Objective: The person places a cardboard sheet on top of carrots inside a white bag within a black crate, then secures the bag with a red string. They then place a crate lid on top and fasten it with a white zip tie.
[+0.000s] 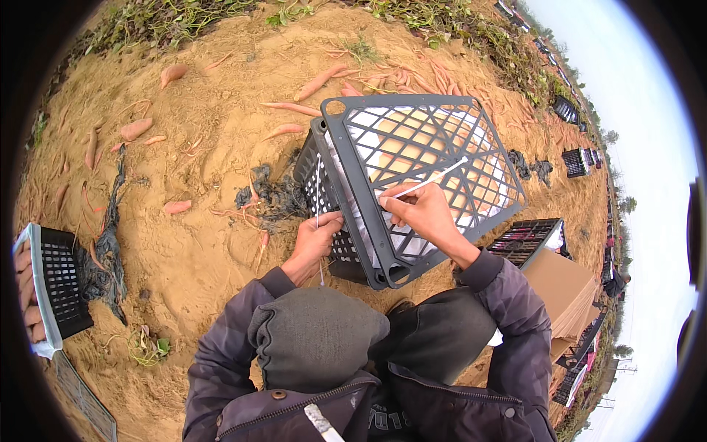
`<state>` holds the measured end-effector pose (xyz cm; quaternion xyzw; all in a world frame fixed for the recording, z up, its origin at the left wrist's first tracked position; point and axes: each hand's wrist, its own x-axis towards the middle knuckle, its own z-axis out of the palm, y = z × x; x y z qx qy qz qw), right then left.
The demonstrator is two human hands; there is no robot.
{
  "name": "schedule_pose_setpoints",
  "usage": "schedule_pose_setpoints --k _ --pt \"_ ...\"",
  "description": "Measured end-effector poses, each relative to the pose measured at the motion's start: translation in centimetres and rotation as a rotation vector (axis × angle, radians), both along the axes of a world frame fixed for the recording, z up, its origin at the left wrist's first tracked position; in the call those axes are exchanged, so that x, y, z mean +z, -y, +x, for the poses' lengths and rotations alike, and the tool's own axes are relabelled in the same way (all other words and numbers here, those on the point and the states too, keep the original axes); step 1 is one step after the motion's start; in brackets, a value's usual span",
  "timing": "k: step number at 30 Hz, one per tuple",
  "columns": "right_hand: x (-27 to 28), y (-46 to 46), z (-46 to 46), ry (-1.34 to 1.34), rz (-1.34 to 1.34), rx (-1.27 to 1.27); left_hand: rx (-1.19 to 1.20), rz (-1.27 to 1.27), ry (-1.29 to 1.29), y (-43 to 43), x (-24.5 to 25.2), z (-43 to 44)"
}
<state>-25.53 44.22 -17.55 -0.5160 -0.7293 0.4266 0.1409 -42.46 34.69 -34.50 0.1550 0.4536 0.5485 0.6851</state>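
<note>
A black plastic crate (316,182) stands on the sandy ground before my knees. Over its top lies a black lattice lid (381,235), and a white liner (362,135) with tan contents shows through the openings. My right hand (422,210), above the lid, pinches a white cable tie (433,178) whose small head points away from me. At the crate's near left side, my left hand (316,240) grips another white cable tie (318,190), which runs upright along the crate wall. The fingertips of my left hand are close to the lid's edge; whether they touch it cannot be told.
Sweet potatoes (317,83) lie scattered across the soil. A filled black crate (61,282) stands at left, beside torn black plastic film (110,237). At right are another black crate (522,237) and stacked cardboard sheets (560,287). A cigarette (323,422) juts in from below.
</note>
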Motion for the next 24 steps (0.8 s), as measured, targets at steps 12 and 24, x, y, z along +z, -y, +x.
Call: schedule_pose_setpoints --k 12,24 --pt "-1.6 1.0 0.5 -0.069 0.066 -0.042 0.084 -0.030 0.125 0.1 1.3 0.2" --pt "-0.8 1.0 0.3 0.088 0.176 0.073 0.067 0.046 0.118 -0.1 -1.1 0.2"
